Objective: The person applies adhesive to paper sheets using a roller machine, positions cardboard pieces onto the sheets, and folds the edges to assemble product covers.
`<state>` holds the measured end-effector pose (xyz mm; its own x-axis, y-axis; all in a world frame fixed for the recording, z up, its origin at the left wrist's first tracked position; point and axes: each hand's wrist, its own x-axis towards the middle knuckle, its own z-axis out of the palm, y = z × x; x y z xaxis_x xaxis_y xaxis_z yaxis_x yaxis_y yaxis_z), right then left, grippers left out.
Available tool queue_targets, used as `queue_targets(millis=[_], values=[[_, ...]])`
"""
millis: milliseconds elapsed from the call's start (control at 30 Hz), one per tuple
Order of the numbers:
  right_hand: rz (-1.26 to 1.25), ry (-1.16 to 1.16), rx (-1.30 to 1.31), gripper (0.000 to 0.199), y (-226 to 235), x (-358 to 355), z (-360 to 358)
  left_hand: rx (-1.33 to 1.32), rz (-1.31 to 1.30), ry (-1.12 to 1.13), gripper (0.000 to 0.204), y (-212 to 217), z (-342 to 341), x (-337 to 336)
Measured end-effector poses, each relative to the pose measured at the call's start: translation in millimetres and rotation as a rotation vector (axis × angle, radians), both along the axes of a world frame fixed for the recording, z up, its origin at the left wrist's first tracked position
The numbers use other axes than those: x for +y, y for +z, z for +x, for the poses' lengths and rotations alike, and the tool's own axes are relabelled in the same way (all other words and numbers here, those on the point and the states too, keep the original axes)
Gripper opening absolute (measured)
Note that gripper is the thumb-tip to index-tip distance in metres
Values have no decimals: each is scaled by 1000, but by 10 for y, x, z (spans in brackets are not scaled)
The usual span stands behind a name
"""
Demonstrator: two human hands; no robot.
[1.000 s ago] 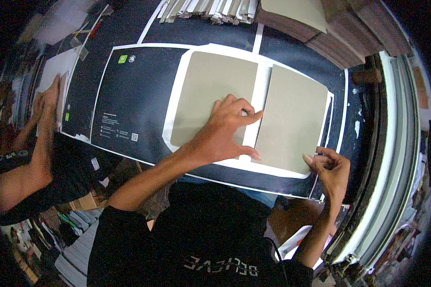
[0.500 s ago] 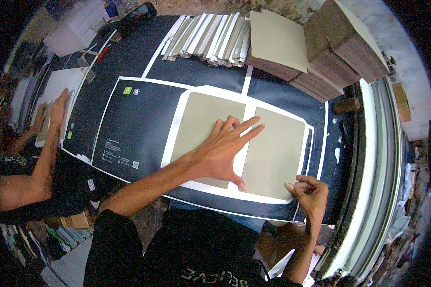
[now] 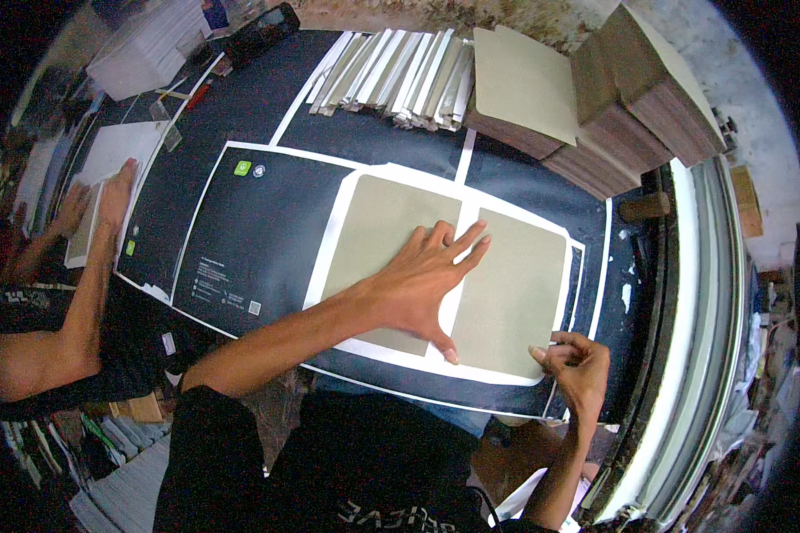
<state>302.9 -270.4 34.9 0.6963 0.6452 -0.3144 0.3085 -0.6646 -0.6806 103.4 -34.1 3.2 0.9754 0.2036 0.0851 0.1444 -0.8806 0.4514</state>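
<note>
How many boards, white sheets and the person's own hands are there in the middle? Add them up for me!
Boards: 2, left board and right board
White sheet: 1
Hands: 2, left hand and right hand
Total: 5

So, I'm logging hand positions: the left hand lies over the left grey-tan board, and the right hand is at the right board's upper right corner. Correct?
Not quite: in the head view, the right hand is at the lower right corner of the right board, not the upper one.

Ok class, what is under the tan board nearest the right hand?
A white sheet shows around the tan board; whatever lies directly beneath is covered and cannot be seen.
</note>
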Motion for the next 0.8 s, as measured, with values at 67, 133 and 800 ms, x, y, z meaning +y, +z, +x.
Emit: queue_targets(millis=[67, 133, 800], values=[[19, 8, 4, 30, -51, -35, 41, 21, 11, -1, 159, 32, -3, -3], [20, 0, 14, 29, -51, -35, 46, 67, 7, -5, 162, 69, -2, -6], [61, 563, -372, 138, 24, 423, -64, 107, 49, 7, 144, 107, 28, 9]])
